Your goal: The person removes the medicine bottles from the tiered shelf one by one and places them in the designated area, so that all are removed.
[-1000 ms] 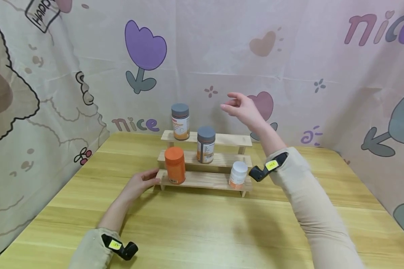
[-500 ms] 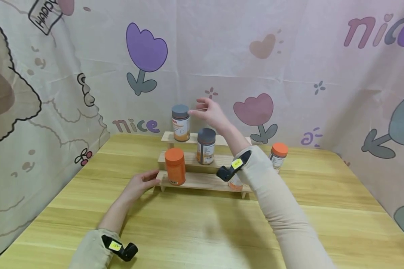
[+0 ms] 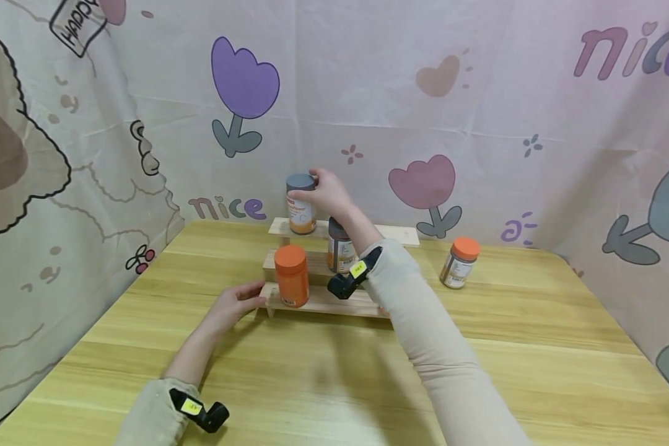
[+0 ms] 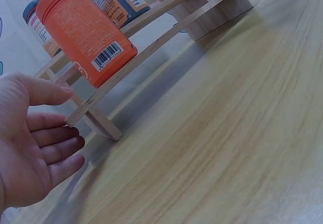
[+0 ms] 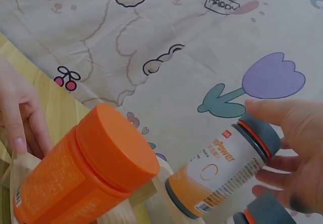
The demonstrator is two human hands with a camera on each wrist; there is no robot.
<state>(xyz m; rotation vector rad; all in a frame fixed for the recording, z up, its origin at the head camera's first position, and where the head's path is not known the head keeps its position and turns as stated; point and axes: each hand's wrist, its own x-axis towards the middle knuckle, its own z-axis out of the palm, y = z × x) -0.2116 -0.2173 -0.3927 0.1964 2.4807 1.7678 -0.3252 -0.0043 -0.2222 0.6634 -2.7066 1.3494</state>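
A three-tier wooden display stand [image 3: 340, 302] holds several bottles. On its top tier is a grey-lidded supplement bottle [image 3: 301, 218], white and orange; my right hand [image 3: 330, 193] grips it near the lid, thumb in front and fingers on the far side. In the right wrist view that bottle [image 5: 217, 168] stands between thumb and fingers. My left hand [image 3: 231, 306] touches the left end of the lowest tier with loosely bent fingers. Beside it stands an orange bottle [image 3: 292, 277]. Another grey-lidded bottle [image 3: 339, 253] sits on the middle tier, partly hidden by my right wrist.
An orange-lidded bottle [image 3: 459, 263] stands on the wooden table [image 3: 267, 378], right of the stand. The small white bottle on the lowest tier's right is mostly behind my right sleeve [image 3: 424, 322]. A printed cloth [image 3: 340, 93] hangs behind the table.
My right hand has moved left and down from above the stand's right side to the top-tier bottle and now grips it. The orange-lidded bottle on the right came into view. My left hand stays put.
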